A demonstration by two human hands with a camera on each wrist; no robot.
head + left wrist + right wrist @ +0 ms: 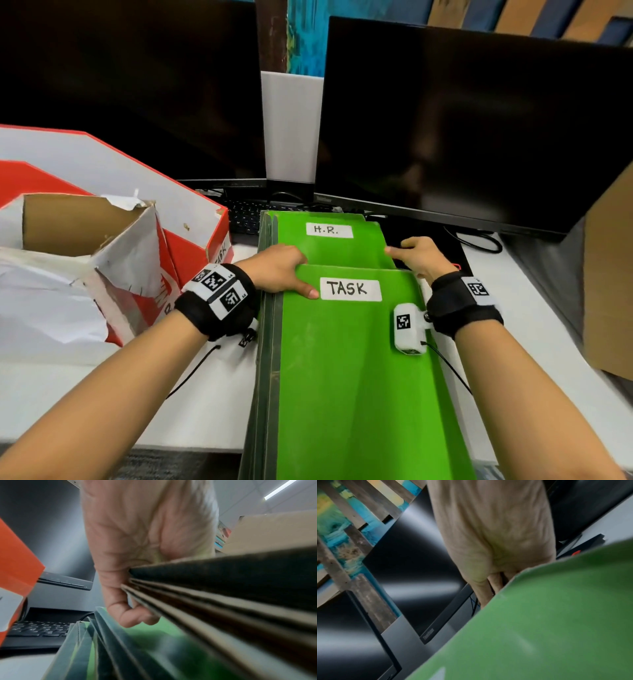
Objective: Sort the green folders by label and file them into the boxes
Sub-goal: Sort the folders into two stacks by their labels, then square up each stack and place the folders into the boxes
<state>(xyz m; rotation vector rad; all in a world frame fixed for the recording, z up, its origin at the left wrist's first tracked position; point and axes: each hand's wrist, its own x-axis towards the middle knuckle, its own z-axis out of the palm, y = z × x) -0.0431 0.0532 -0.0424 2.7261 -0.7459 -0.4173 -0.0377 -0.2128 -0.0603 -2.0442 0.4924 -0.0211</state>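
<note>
A green folder labelled TASK is lifted toward me above a pile of green folders whose top one reads H.R.. My left hand grips the TASK folder's far left corner, thumb on top beside the label, fingers curled under its edge. My right hand holds the far right corner, fingers tucked behind the green cover. A red and white box marked TASK stands at the left.
Two dark monitors stand behind the pile, with a keyboard under the left one. A torn white and red box sits front left. A brown cardboard box rises at the right edge.
</note>
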